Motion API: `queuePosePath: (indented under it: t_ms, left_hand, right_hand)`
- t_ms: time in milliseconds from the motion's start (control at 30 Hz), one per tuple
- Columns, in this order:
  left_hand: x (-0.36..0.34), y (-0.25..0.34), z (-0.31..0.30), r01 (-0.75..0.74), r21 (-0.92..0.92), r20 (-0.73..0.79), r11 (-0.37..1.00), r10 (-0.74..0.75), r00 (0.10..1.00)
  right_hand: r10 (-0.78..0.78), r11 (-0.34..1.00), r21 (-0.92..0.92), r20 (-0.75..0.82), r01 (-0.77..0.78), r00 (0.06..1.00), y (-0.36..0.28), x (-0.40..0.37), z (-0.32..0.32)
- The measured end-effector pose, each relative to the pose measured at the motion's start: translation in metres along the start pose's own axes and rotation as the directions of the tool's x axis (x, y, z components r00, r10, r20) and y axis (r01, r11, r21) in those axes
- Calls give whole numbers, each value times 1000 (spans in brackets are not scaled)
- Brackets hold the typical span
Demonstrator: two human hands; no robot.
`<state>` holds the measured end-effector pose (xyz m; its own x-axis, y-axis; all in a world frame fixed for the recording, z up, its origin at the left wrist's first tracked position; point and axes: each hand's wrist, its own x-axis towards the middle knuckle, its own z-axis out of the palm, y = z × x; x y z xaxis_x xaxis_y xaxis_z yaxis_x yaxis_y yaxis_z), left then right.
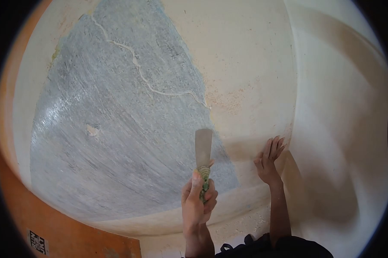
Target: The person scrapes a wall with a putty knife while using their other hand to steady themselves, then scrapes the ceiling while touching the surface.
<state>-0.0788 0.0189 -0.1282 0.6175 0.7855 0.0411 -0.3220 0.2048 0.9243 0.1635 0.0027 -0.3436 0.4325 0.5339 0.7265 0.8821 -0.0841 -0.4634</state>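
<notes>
Grips the scraper (203, 148) in the left hand (198, 201), fist shut tight round the green handle, thumb laid up the back toward the blade. Rests the right hand (268, 159) open and flat on the cream paint (245, 64), fingers spread, holding nothing, well apart from the left. Points the blade upward, right at the border between the scraped grey patch (116, 137) and the paint beside it; hard to tell whether touching the surface or just off it.

To do this stroke well: lay the blade low against the surface, nearly flat, never steep, to avoid gouging the grey. Push in short strokes, starting on bare grey and sliding under the paint's edge rather than hacking down on top. Press with the thumb for steady bite. Keep the right hand off to the side of the blade's path, used only for bracing. Work along the border toward the corner (294, 112), 1 strip at a time. Go gently near the pale filled crack (136, 64) to spare the filler. Return for the 1 small pale fleck (92, 130) left within the grey. Leave the orange band (60, 223) below and the square marker (38, 242) on it alone.
</notes>
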Motion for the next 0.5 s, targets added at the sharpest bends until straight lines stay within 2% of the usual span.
queuePosePath:
  t_ms: [67,267,367,500]
  left_hand:
    - [0,2,3,16,-46,8,999,-16,1000]
    - [0,-1,8,-82,88,-86,993,90,992]
    - [6,-5,17,-127,13,-57,992,128,990]
    - [5,-15,11,-111,10,-62,994,112,992]
  right_hand:
    - [18,1000,6,21,-18,1000,-1,0,-3]
    - [-39,999,-8,-9,39,999,3,0,0]
    - [0,999,43,44,-2,999,0,1,-6]
    - [-53,999,12,25,53,998,5,2,-1]
